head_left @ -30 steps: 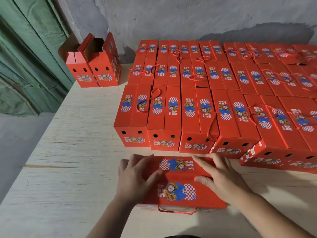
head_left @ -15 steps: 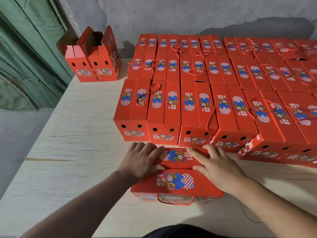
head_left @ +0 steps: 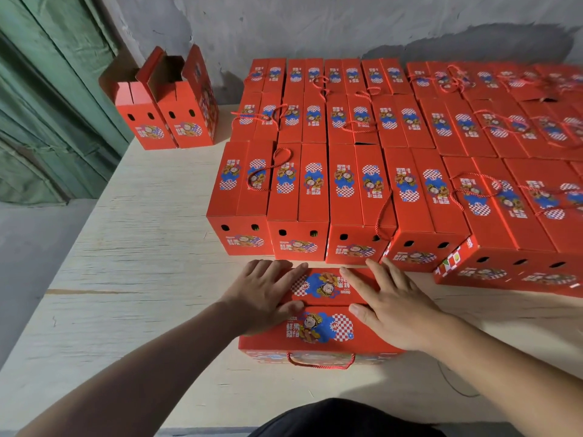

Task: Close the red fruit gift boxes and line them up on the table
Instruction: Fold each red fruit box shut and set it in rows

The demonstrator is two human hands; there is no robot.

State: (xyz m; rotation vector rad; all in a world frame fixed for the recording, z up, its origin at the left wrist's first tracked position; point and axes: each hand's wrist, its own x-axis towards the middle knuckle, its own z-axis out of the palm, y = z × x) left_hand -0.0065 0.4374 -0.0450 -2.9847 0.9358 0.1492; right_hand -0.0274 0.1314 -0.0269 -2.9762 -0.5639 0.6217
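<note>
Red box: our closed gift box [head_left: 318, 323] sits at lower centre of the frame on the plywood table [head_left: 126, 247].
Hands: left hand [head_left: 265, 294] and right hand [head_left: 391, 307] press flat, fingers straight, gripping nothing.
Axis: long side runs left-right, crosswise to the front row [head_left: 299, 197] just above.
Nearer: both equally.

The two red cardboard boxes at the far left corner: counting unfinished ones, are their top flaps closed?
No, both red cardboard boxes stand with flaps up.
</note>
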